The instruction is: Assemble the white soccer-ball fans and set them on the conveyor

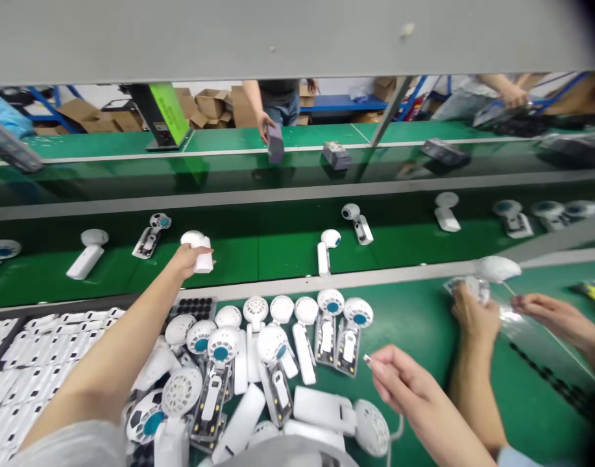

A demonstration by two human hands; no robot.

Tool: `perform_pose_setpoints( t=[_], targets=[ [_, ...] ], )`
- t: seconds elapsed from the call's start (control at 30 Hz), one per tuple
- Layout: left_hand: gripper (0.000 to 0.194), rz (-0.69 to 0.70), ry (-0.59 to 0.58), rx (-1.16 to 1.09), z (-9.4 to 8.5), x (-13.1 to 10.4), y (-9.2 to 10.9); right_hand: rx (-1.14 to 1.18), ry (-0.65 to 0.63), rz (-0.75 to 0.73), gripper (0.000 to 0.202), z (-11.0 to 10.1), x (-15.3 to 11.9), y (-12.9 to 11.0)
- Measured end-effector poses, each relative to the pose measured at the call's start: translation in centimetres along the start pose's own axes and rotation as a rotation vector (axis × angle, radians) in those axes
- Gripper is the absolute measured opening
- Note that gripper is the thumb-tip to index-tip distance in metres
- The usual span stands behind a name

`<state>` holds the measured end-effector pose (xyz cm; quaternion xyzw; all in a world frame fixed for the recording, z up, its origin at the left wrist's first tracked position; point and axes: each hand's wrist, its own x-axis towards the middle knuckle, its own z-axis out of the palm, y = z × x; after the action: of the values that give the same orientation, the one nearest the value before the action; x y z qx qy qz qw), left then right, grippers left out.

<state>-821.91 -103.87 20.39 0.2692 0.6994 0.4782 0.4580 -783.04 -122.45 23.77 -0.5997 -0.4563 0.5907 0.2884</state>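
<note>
My left hand (184, 261) reaches over the green conveyor belt, fingers closed round a white handheld fan (204, 261). In a pinch, my right hand (399, 383) holds the small metal plug of a charging cable (366, 358) above the green table. A white cable (397, 436) shows below that hand. Between my arms lies a crowd of handheld fans (272, 344). Some have blue hubs and open handles with circuit parts showing; others have closed white handles. A white fan (324, 410) lies on its side nearest my right hand.
Trays of white handle covers (48, 350) lie at the left. More fans (360, 224) are spaced along the belt (278, 250). A co-worker's hands (477, 318) handle a fan at the right. Across the belt, another person's hand (265, 126) holds a grey box (275, 143). A grey shelf (297, 39) overhangs.
</note>
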Motion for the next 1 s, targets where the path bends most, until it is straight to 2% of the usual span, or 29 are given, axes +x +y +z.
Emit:
perform_pose_setpoints(
  t=[0.07, 0.13, 0.23, 0.3, 0.4, 0.53, 0.67, 0.83, 0.93, 1.0],
  targets=[
    [0.038, -0.016, -0.196, -0.051, 2.3, -4.1, 0.3, 0.042, -0.02, -0.045, 0.036, 0.8, -0.3, -0.7],
    [0.034, -0.047, -0.416, -0.135, 4.6, -8.8, 0.2, 0.067, -0.057, -0.099, 0.031, 1.5, -0.4, -1.2],
    [0.034, -0.237, -0.732, -0.349, 7.7, -15.6, -0.4, 0.079, -0.093, -0.19, 0.025, 2.4, -0.9, -1.8],
    [0.037, -0.343, -0.851, -0.412, 9.2, -19.0, -1.2, 0.099, -0.107, -0.245, 0.022, 2.8, -1.5, -2.3],
    [0.039, -0.365, -0.898, -0.42, 10.6, -22.2, -2.4, 0.149, -0.135, -0.321, 0.019, 3.1, -2.6, -2.7],
    [0.033, -0.404, -0.895, -0.381, 11.0, -24.2, -3.0, 0.195, -0.124, -0.383, 0.015, 3.2, -3.9, -2.6],
    [0.043, -0.481, -0.872, -0.383, 10.3, -25.3, -2.8, 0.281, -0.137, -0.433, 0.014, 3.3, -4.6, -2.7],
    [0.062, -0.499, -1.023, -0.366, 9.4, -26.1, -2.2, 0.343, -0.282, -0.446, 0.013, 3.5, -5.3, -3.5],
    [0.048, -0.476, -1.021, -0.463, 9.4, -25.8, -1.8, 0.312, -0.245, -0.409, 0.014, 3.6, -5.3, -3.6],
    [0.036, -0.412, -0.962, -0.469, 9.5, -25.5, -1.7, 0.258, -0.185, -0.395, 0.012, 3.7, -5.2, -3.4]
  ],
)
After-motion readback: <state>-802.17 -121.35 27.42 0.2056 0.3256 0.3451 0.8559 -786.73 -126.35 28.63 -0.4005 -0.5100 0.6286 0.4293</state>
